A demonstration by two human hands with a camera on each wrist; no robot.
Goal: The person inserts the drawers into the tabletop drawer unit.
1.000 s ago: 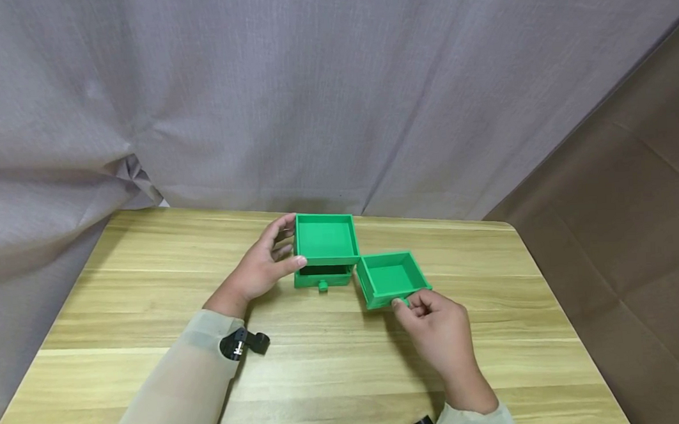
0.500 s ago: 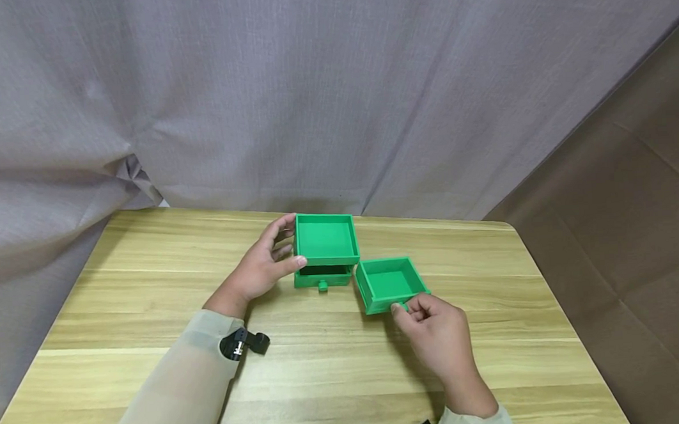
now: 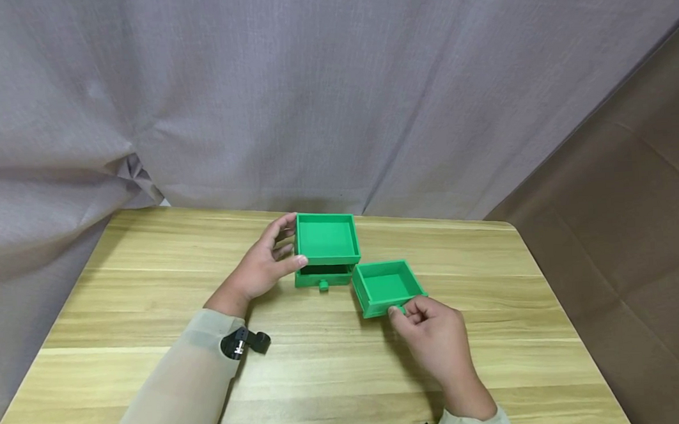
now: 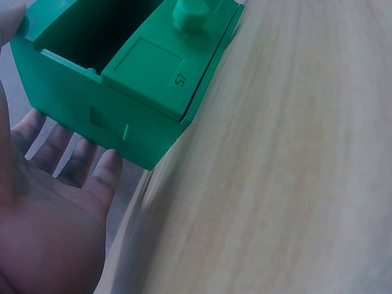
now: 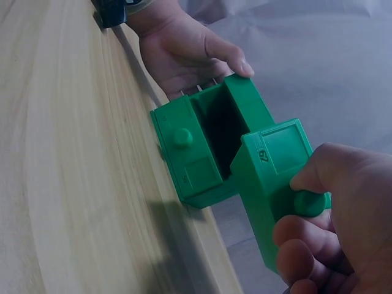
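One green drawer (image 3: 387,286) (knob pinched) lies before the right hand (image 3: 435,335).

Light wood-grain counter (image 3: 148,292) is filling the foreground. Grey curtain (image 3: 253,95) is hanging behind it, bunching at the left. Brown padded wall panel (image 3: 645,221) is standing along the right side.

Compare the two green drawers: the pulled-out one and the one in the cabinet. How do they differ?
The loose drawer lies out on the table, its knob pinched by the right hand; the lower drawer sits in the cabinet, which the left hand holds. The loose one reads 67, the lower one 57. Both are green, with round knobs.
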